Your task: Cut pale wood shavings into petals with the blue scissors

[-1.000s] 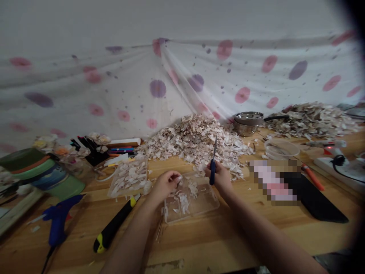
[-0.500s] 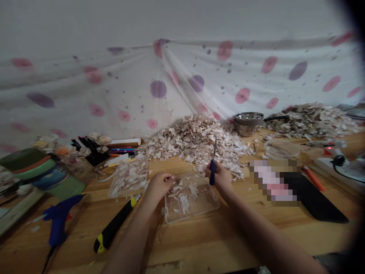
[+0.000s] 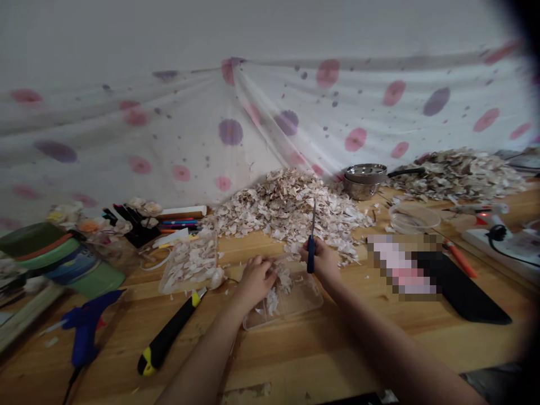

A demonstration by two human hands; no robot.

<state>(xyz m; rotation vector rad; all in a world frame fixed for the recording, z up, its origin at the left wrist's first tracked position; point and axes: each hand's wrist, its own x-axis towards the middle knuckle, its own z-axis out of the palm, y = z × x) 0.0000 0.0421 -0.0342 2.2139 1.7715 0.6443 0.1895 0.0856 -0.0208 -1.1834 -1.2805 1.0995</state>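
Observation:
My right hand (image 3: pixel 324 262) is closed around the blue handle of a pair of scissors (image 3: pixel 311 253), whose narrow blades point up and away, seen nearly edge-on. Reaching over a clear divided plastic box (image 3: pixel 301 304) is my left hand (image 3: pixel 258 280), its fingers bent down and slightly apart. The fingertips are partly hidden, and nothing clearly shows between them. Pale petal-like flakes (image 3: pixel 283 279) lie in the box, near those fingers. A small pale flower (image 3: pixel 217 277) with a thin stem rests left of my left hand, beside a tray of flakes (image 3: pixel 185 269).
A large heap of flakes (image 3: pixel 291 205) lies behind the hands. To the left are a black-and-yellow utility knife (image 3: pixel 171 334), a blue glue gun (image 3: pixel 86 326) and a green container (image 3: pixel 80 259). Metal bowls (image 3: pixel 365 181), a power strip (image 3: pixel 502 244) and a black flat object (image 3: pixel 468 289) sit at right.
My left hand has moved right, from the box's left edge to over the flakes in it. The small flower has come into view. My right hand still holds the scissors upright.

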